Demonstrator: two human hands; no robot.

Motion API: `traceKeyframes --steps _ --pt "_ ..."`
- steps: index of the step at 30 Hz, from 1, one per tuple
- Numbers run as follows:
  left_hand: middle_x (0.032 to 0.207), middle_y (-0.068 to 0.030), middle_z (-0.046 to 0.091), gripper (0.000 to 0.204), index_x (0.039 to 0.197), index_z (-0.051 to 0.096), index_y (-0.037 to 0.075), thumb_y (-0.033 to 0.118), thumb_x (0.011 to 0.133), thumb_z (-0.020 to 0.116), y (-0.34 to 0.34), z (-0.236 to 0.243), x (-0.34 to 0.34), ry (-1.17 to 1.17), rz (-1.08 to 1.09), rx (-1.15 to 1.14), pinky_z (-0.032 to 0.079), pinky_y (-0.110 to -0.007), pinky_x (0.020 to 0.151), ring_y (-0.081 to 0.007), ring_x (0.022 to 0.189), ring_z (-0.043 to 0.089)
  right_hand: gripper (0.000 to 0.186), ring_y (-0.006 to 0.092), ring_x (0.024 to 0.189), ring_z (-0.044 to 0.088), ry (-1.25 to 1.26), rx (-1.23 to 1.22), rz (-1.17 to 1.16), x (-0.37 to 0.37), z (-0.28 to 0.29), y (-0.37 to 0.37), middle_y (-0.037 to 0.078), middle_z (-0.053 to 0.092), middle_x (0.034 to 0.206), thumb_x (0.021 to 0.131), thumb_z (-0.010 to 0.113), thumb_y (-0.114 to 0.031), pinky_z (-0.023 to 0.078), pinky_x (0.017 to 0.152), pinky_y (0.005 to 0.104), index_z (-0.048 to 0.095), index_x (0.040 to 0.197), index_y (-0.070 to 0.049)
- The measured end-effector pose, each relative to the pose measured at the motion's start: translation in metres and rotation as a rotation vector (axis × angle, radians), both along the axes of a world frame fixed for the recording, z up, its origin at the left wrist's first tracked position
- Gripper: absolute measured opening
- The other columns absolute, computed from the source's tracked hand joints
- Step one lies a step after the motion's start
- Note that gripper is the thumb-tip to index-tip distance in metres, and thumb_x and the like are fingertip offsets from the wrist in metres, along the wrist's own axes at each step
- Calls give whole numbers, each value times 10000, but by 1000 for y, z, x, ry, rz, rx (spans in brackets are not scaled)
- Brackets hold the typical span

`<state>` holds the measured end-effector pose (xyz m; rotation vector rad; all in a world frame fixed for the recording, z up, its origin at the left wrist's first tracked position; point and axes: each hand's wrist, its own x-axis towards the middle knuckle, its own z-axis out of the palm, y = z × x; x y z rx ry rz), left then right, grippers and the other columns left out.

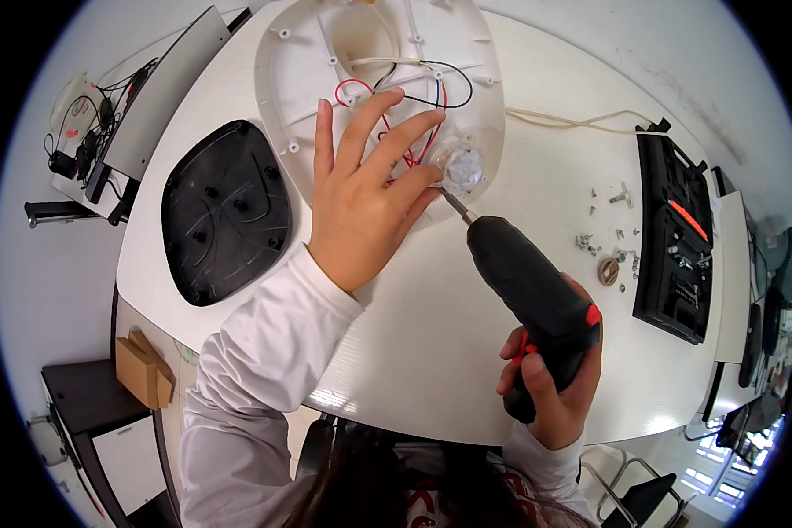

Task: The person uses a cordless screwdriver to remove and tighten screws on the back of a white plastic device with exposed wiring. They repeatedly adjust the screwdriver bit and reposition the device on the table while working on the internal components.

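Observation:
My left hand [361, 202] lies over the white plastic housing [282, 79], three fingers spread across red and black wires [440, 79]; index finger and thumb are together beside a clear part [462, 165], their grip partly hidden. My right hand [554, 396] is closed round a black cordless screwdriver [524, 282] with red buttons. Its bit [458, 202] reaches to the clear part, by my left thumb.
A black plastic cover [224, 220] lies left. Screws [585, 242], a round brown piece [607, 271] and an open toolcase [669, 238] are right. A pale cable [581, 123] runs rightward. Cardboard [141, 370] sits below the table's left edge.

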<state>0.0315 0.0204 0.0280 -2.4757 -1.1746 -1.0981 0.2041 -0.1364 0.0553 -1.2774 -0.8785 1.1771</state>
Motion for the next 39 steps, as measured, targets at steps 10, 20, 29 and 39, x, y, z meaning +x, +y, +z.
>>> traceKeyframes --steps 10,20,29,39 --pt "1237 46 552 197 757 658 169 149 606 783 0 0 1 -6 -7 2 177 -626 1040 -286 1253 393 679 139 661 553 20 13 -30 -1 -1 0 135 552 851 816 616 -114 493 558 253 246 1377 -15" --pt "1203 52 550 213 743 628 146 145 587 774 -1 2 2 3 9 25 202 -582 1061 -259 1239 400 677 149 704 561 13 3 -13 0 0 0 144 546 891 797 590 -69 507 565 261 245 1377 -12" --pt "1232 47 552 203 756 650 163 141 603 782 0 0 1 0 -5 5 196 -639 1028 -288 1252 390 675 138 648 552 9 -16 3 1 0 0 133 554 833 819 614 -122 488 560 252 249 1377 -17" --pt "1236 50 551 214 765 647 169 129 604 782 -1 0 1 3 2 -10 186 -627 1040 -288 1252 393 657 124 637 566 -115 -27 46 -2 9 0 98 575 791 834 604 -73 480 596 251 234 1372 -2"
